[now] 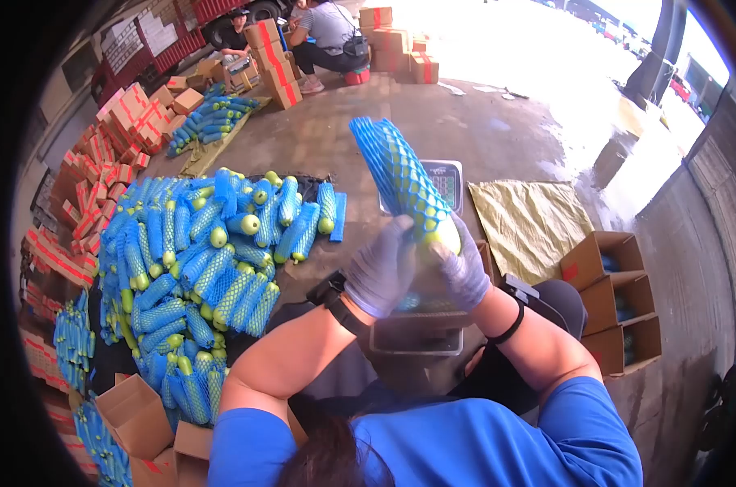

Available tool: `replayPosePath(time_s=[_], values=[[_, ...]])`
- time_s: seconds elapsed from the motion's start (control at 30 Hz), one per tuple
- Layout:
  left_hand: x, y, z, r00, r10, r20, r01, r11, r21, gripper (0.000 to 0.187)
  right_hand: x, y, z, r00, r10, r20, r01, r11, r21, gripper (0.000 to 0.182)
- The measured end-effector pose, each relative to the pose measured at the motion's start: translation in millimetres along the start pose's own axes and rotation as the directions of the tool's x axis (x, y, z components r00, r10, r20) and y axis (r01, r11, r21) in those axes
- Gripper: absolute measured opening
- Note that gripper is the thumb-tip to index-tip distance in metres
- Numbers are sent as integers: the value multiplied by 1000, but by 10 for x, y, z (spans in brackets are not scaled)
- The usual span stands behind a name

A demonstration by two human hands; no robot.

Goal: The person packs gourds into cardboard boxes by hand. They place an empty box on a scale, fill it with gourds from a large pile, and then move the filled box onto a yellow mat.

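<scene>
Both of my hands wear thin pale gloves and are raised in front of me. Between them is a light green squash, tilted, its upper part inside a blue foam net sleeve that extends past its far end. My right hand grips the bare lower end, thumb on the near side. My left hand closes on the squash's left side; some of its fingers are hidden. Beneath the hands is a scale with a display and a tray, partly covered by my hands and a box.
On my left lies a large pile of netted squashes, with open cardboard boxes nearer me. Stacked open boxes stand at right beside a yellowish woven sheet. Taped boxes line the far left. Two people sit among boxes behind.
</scene>
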State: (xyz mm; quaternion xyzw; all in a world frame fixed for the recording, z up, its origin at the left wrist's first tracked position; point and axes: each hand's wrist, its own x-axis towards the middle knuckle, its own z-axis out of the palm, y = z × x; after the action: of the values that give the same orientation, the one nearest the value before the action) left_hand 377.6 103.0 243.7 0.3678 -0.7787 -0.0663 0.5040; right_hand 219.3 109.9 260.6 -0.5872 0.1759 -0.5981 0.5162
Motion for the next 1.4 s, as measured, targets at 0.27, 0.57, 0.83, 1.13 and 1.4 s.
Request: replayPosePath(time_s=[0.27,0.57,0.83,1.13,1.4], values=[[91,78,-243,981,135,137,-112,980,-167,15,25,-56,-25,994,-91,-61,51,876,-480,68],[275,-175,-237,806,-330,491,463,-163,-871,76,-64,-51,68,960,-234,151,205,228,-952,61],[156,-511,-93,609,-556,566,491,-296,-819,55,331,-68,-121,853,424,305,184,303,-935,38],[110,-680,-17,558,-634,535,511,-244,-824,48,973,-368,-626,553,789,269,-518,578,-631,66],[-2,-765,-79,606,-332,723,699,655,-285,49,535,707,-367,589,787,183,-777,614,-139,50]])
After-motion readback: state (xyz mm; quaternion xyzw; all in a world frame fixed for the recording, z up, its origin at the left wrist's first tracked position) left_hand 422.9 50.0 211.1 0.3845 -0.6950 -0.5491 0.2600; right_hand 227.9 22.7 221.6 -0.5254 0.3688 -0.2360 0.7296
